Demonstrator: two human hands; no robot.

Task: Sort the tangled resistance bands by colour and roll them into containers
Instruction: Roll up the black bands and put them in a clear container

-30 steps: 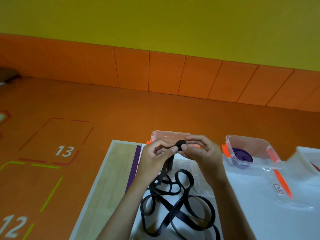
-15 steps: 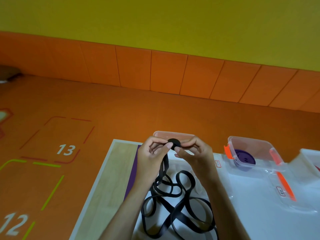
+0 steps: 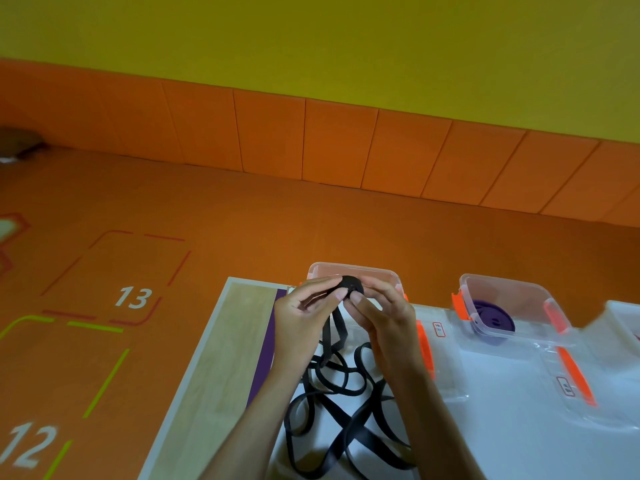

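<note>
A long black resistance band (image 3: 346, 420) lies in loose tangled loops on the white table top. Its upper end is wound into a small tight roll (image 3: 352, 285) held above the table. My left hand (image 3: 304, 317) pinches the roll from the left and my right hand (image 3: 381, 317) pinches it from the right, fingertips meeting on it. Right behind the hands stands a clear container (image 3: 349, 270) with orange clips, its inside mostly hidden. A second clear container (image 3: 505, 296) to the right holds a rolled purple band (image 3: 493, 318).
Clear lids with orange clips (image 3: 568, 368) lie flat on the table right of my hands. A white container (image 3: 623, 317) shows at the right edge. The table's wooden strip (image 3: 221, 368) and left edge border an orange floor with numbered markings.
The roll stays pinched between both hands at the same spot; my fingers have shifted slightly around it. The loose loops on the table look much the same.
</note>
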